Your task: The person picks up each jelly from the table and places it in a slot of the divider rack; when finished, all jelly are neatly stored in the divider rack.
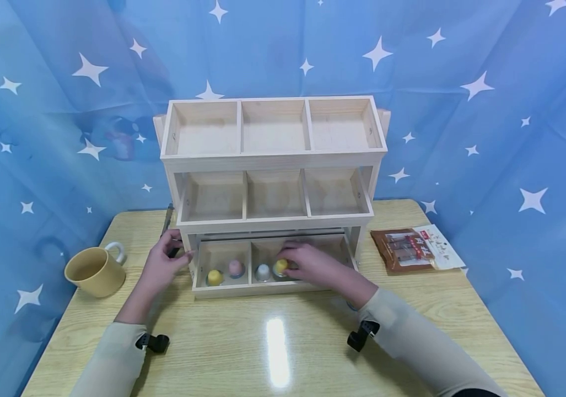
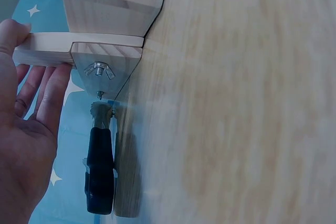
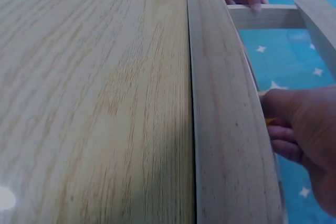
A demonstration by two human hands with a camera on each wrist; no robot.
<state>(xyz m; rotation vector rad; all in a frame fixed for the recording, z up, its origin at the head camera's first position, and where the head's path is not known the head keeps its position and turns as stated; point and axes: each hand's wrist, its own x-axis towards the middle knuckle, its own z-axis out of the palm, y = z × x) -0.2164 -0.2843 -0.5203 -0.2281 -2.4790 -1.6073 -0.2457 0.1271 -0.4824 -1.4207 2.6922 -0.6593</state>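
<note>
A three-tier wooden rack [image 1: 275, 161] stands on the table. My left hand [image 1: 163, 264] grips its lower left side; in the left wrist view the thumb lies over a wooden bar [image 2: 44, 48] and the fingers under it. Inside the bottom tray, my right hand [image 1: 312, 266] pinches a small yellow-topped piece [image 1: 280, 267] in the middle compartment, of which only a yellow edge [image 3: 269, 121] shows in the right wrist view. Beside it sits a white-topped piece [image 1: 263, 272]. The left compartment holds a yellow-topped piece [image 1: 215, 277] and a pink-topped one [image 1: 236, 268].
A yellow mug [image 1: 95, 271] stands at the left table edge. Behind my left hand lies a black-handled tool [image 2: 100, 171], close to the rack's foot. A brown snack packet [image 1: 404, 250] lies to the right. Something small [image 1: 351, 306] is mostly hidden by my right forearm.
</note>
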